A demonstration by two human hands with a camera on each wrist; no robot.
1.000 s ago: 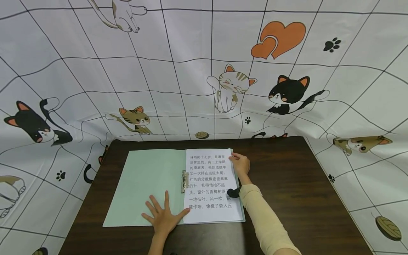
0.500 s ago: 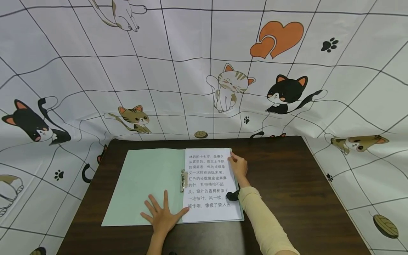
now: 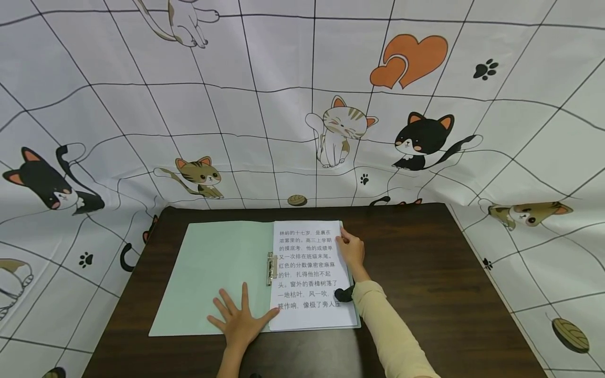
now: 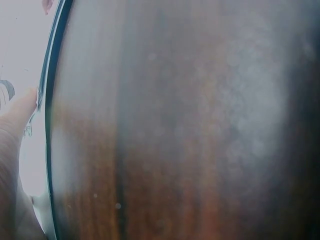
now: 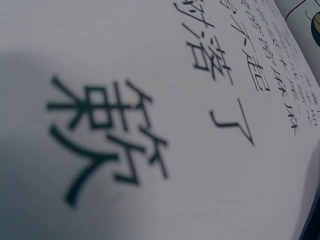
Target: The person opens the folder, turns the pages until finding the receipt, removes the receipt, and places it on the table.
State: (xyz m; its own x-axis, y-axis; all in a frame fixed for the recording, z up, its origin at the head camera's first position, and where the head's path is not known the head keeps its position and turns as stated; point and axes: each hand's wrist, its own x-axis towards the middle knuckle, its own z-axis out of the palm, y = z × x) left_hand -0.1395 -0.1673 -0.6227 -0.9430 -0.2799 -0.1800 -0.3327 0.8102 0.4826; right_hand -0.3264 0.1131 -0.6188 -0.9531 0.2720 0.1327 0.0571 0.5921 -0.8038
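Note:
A light green clip folder lies spread on the dark wooden table, with a metal clip near its fold. On its right half is a stack of white paper printed with large Chinese characters, which fills most of the right wrist view. My left hand rests with fingers spread on the folder's lower part, its thumb reaching the paper's lower left edge. At the upper right edge of the paper, my right hand pinches the sheet between thumb and fingers.
Brown table surface extends to the right of the folder. A white cloth with grid lines and printed cats hangs behind and at both sides. The black wrist camera overlaps the paper's lower right part.
Both hands and the folder keep their positions relative to one another; the head view shifts only slightly.

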